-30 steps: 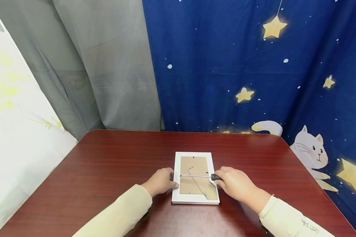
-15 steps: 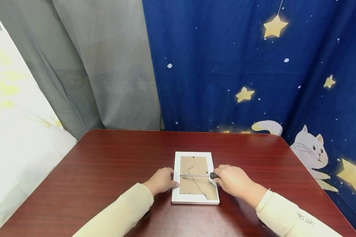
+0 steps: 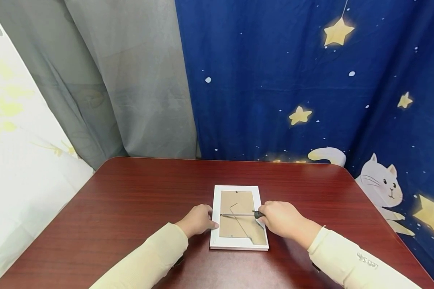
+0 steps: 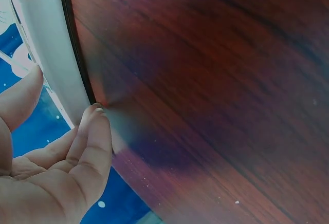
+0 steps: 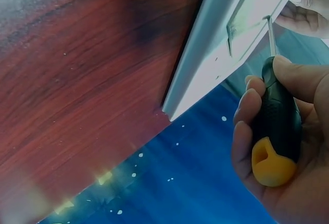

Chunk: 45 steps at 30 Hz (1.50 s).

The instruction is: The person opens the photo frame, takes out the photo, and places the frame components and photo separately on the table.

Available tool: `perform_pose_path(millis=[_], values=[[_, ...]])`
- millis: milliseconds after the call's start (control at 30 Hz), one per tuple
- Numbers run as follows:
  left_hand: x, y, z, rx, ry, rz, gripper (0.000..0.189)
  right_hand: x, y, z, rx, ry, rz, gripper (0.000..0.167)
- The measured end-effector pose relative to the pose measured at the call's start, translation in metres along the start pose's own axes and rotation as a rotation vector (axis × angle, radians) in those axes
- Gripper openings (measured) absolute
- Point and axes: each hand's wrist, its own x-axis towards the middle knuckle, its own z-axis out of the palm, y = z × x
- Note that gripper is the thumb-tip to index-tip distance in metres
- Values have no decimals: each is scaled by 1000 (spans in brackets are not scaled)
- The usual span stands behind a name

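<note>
A white picture frame (image 3: 217,241) lies face down on the table, its tan backing board (image 3: 238,228) showing. My left hand (image 3: 197,220) grips its left edge, thumb on top and fingers against the side; the left wrist view shows these fingers (image 4: 95,136) at the frame's white side (image 4: 56,44). My right hand (image 3: 283,220) holds a screwdriver (image 3: 259,214) with a black and yellow handle (image 5: 277,126). Its metal shaft (image 5: 272,36) crosses the backing, and the tip is at a small dark tab on the backing's left edge. Whether the tip is under the tab cannot be told.
The dark red wooden table (image 3: 148,192) surrounds the frame. Behind it hang a grey curtain (image 3: 144,80) and a blue curtain (image 3: 256,80) with stars and a cat. A white patterned cloth (image 3: 29,180) hangs at the left.
My right hand has shifted slightly left with the screwdriver, and the handle now sits a little further over the frame's right edge. The left hand and the frame have stayed almost still.
</note>
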Motion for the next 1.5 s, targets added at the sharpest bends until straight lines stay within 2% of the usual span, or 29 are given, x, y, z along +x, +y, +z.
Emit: perform_pose_path(millis=[233, 567, 600, 700, 800, 833, 1067, 1300, 1500], values=[[2, -1, 1, -8, -16, -1, 43, 3, 1, -3, -9, -1, -11, 18], [4, -3, 0, 9, -13, 39, 31, 7, 3, -2, -8, 13, -51, 18], [4, -3, 0, 10, -15, 42, 30, 9, 7, 5, -18, 26, -57, 18], [5, -3, -1, 22, -19, 54, 30, 12, 8, 5, -19, 21, -62, 18], [6, -3, -2, 29, -22, 61, 30, 14, 7, 2, -44, 29, -80, 20], [6, -3, -2, 32, -23, 64, 30, 14, 3, -5, -44, 18, -86, 20], [7, -4, -1, 35, -27, 59, 31, 28, -3, -17, -153, 18, -135, 19], [8, -5, -1, 37, -30, 58, 33, 42, -14, -33, -243, -35, -155, 29], [9, -5, -2, 36, -32, 60, 33, 53, -26, -43, -339, -73, -175, 25]])
